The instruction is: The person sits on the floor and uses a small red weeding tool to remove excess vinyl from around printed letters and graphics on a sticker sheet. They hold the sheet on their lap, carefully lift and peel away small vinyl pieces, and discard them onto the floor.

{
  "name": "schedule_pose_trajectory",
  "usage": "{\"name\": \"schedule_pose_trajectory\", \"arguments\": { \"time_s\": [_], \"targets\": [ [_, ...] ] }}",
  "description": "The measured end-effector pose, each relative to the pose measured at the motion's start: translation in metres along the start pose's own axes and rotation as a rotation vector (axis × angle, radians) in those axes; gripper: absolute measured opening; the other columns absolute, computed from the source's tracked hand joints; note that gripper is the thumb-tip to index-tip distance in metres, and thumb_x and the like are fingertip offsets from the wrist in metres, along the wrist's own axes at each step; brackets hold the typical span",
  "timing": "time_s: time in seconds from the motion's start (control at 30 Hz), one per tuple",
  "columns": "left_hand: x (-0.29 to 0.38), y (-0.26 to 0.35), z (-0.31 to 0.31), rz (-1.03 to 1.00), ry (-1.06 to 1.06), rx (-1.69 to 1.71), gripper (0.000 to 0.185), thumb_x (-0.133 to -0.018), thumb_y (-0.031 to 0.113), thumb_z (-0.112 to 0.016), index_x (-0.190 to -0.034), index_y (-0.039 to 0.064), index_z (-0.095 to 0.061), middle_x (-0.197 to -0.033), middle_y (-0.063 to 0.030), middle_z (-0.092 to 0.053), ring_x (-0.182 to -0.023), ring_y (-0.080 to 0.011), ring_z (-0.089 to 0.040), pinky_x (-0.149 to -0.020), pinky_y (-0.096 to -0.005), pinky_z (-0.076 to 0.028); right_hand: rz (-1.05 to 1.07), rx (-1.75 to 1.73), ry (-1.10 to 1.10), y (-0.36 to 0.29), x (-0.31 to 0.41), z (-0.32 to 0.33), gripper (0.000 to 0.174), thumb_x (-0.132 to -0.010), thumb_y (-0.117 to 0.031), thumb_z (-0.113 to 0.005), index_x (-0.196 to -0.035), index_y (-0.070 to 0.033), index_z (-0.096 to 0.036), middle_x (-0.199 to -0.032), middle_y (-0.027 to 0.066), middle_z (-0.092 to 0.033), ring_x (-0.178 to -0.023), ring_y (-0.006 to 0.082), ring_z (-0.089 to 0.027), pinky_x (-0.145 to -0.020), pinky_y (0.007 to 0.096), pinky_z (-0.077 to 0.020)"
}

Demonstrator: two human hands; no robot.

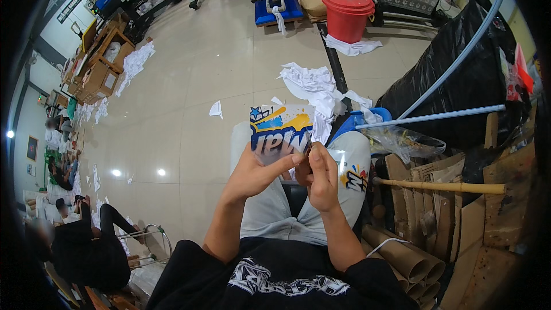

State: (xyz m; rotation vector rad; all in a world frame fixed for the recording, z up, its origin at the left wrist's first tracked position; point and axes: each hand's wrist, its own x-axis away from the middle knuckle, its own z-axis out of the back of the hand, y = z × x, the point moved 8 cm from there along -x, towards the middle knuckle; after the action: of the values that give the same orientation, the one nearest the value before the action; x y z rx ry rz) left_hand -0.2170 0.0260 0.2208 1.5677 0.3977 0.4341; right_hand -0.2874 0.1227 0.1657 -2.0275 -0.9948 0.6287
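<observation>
My left hand [254,176] holds a translucent printed sheet [280,122] by its lower edge, thumb on top. Bold upside-down lettering, blue and yellow splashes and a star cover the sheet. At its right edge, my right hand [320,178] has its fingers closed around a small thin-bladed tool [308,140]. Most of that tool is hidden by the fingers, so its exact kind is unclear. A second clear sheet [351,174] with similar printing rests over my right thigh. Both hands are above my lap, close together.
White cloth scraps [310,82] lie on the tiled floor ahead. To the right are a blue plastic container [344,127], a black plastic bag [447,73], a bamboo stick [439,186] and cardboard tubes [409,262]. A lidded red bucket [346,17] stands beyond. People sit at left.
</observation>
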Motion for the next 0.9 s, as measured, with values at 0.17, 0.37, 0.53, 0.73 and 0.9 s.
{"name": "schedule_pose_trajectory", "arguments": {
  "time_s": [0.17, 0.37, 0.53, 0.73, 0.9],
  "targets": [
    [-0.001, -0.003, 0.001, 0.016, -0.042, 0.023, 0.036, -0.088, 0.012, -0.075, -0.117, 0.000, -0.058, -0.101, -0.0062, -0.065, -0.084, -0.0124, -0.064, -0.059, -0.0260, -0.055, -0.002, 0.020, -0.006, -0.004, 0.000, 0.001, 0.028, -0.108, -0.029, -0.041, -0.093, -0.007, -0.053, -0.067, -0.0081, -0.038, -0.058, 0.0007, -0.029, -0.051, 0.0202, -0.0211],
    [0.001, 0.001, 0.004, 0.070, -0.057, 0.031, 0.048, -0.081, 0.007, -0.080, -0.122, 0.002, -0.055, -0.107, -0.0030, -0.060, -0.099, -0.0108, -0.056, -0.088, -0.0281, -0.047, -0.034, 0.040, -0.013, -0.004, 0.001, 0.001, 0.030, -0.107, -0.030, -0.043, -0.093, -0.006, -0.053, -0.067, -0.0080, -0.038, -0.058, 0.0001, -0.029, -0.051, 0.0198, -0.0208],
    [0.003, 0.000, 0.013, 0.066, -0.096, -0.052, 0.045, -0.082, 0.011, -0.081, -0.119, 0.002, -0.057, -0.107, -0.0033, -0.062, -0.099, -0.0110, -0.057, -0.087, -0.0276, -0.048, -0.062, 0.040, -0.055, -0.005, 0.002, -0.001, 0.029, -0.107, -0.030, -0.044, -0.093, -0.006, -0.053, -0.066, -0.0079, -0.037, -0.057, 0.0008, -0.030, -0.051, 0.0199, -0.0213],
    [0.004, 0.006, 0.018, 0.095, -0.143, -0.137, 0.042, -0.081, 0.016, -0.082, -0.114, 0.002, -0.060, -0.105, -0.0042, -0.066, -0.097, -0.0115, -0.058, -0.087, -0.0283, -0.049, -0.079, 0.048, -0.094, -0.007, 0.003, -0.003, 0.028, -0.106, -0.028, -0.044, -0.093, -0.005, -0.052, -0.066, -0.0067, -0.037, -0.057, 0.0014, -0.030, -0.051, 0.0204, -0.0224],
    [0.005, 0.007, 0.022, 0.146, -0.243, -0.198, 0.044, -0.080, 0.017, -0.083, -0.116, 0.002, -0.062, -0.106, -0.0050, -0.067, -0.097, -0.0123, -0.059, -0.090, -0.0299, -0.049, -0.100, 0.046, -0.119, -0.007, 0.003, -0.005, 0.026, -0.106, -0.025, -0.045, -0.093, -0.004, -0.052, -0.068, -0.0065, -0.037, -0.057, 0.0016, -0.030, -0.051, 0.0206, -0.0233]
  ]
}}
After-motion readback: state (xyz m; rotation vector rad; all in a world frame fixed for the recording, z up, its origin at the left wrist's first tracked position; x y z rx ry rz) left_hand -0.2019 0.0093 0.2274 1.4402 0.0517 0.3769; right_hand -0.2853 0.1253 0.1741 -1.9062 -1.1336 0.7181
